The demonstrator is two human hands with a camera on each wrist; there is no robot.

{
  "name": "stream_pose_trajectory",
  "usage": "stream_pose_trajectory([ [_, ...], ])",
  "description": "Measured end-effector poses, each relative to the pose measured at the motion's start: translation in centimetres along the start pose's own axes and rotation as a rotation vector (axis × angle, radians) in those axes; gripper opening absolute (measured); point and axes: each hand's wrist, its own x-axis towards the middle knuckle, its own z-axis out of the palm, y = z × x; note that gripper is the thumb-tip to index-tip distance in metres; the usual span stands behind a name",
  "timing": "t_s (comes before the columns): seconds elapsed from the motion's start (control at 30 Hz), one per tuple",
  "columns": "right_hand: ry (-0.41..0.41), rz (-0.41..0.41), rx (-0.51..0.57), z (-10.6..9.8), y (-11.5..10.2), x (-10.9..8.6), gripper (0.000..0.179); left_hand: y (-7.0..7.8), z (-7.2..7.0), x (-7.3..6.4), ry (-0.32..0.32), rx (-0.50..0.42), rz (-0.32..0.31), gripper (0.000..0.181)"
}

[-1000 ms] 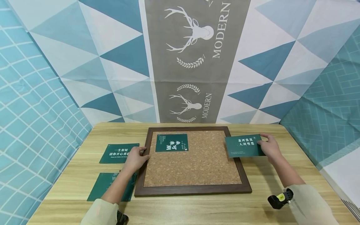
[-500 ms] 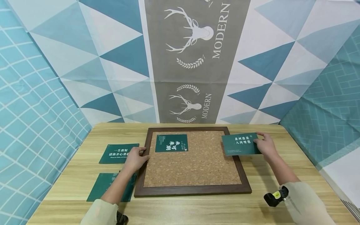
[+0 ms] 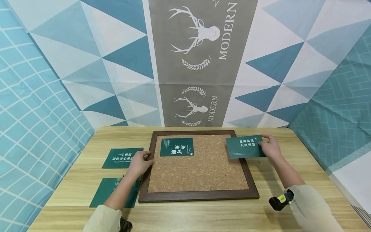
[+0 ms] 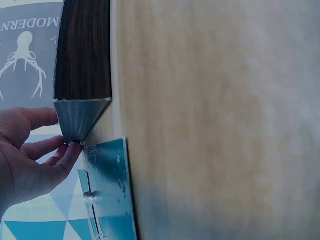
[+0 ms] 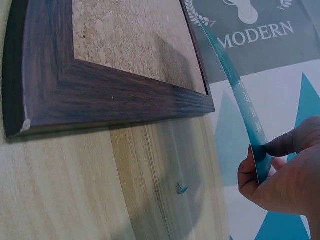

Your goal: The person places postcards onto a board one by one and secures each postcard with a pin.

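My right hand (image 3: 271,149) pinches a dark green card (image 3: 244,147) with white lettering by its right edge, thumb on the printed face. In the right wrist view the card (image 5: 240,95) stands off the board, seen nearly edge-on. The card overlaps the right side of a brown-framed corkboard (image 3: 200,174) in the head view. My left hand (image 3: 140,165) grips the board's left frame bar, and in the left wrist view its fingers (image 4: 67,159) touch the frame's outer side. Another green card (image 3: 176,147) lies at the board's upper left, its lettering turned sideways.
Two more green cards lie left of the board: the upper card (image 3: 118,158) and the lower card (image 3: 101,192), both partly covered by my left arm. A pushpin (image 5: 182,189) sits on the wooden table (image 5: 75,185) by the frame. A patterned backdrop (image 3: 121,64) rises behind.
My right hand has carried the green card left and slightly away from me, farther over the board's upper right. My left hand and the board have stayed in place.
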Motion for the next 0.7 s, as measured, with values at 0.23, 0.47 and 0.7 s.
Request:
stream_pose_trajectory([
  [0.23, 0.005, 0.005, 0.000, 0.6, -0.4, 0.2, 0.052, 0.0, 0.0, 0.1, 0.002, -0.004, -0.005, 0.049],
  [0.47, 0.021, -0.008, -0.002, 1.3, -0.8, 0.3, 0.052, 0.0, 0.0, 0.1, 0.001, -0.004, -0.016, 0.049],
  [0.7, 0.008, -0.002, 0.019, 1.9, -0.9, 0.5, 0.052, 0.0, 0.0, 0.0, 0.000, -0.008, -0.016, 0.050],
])
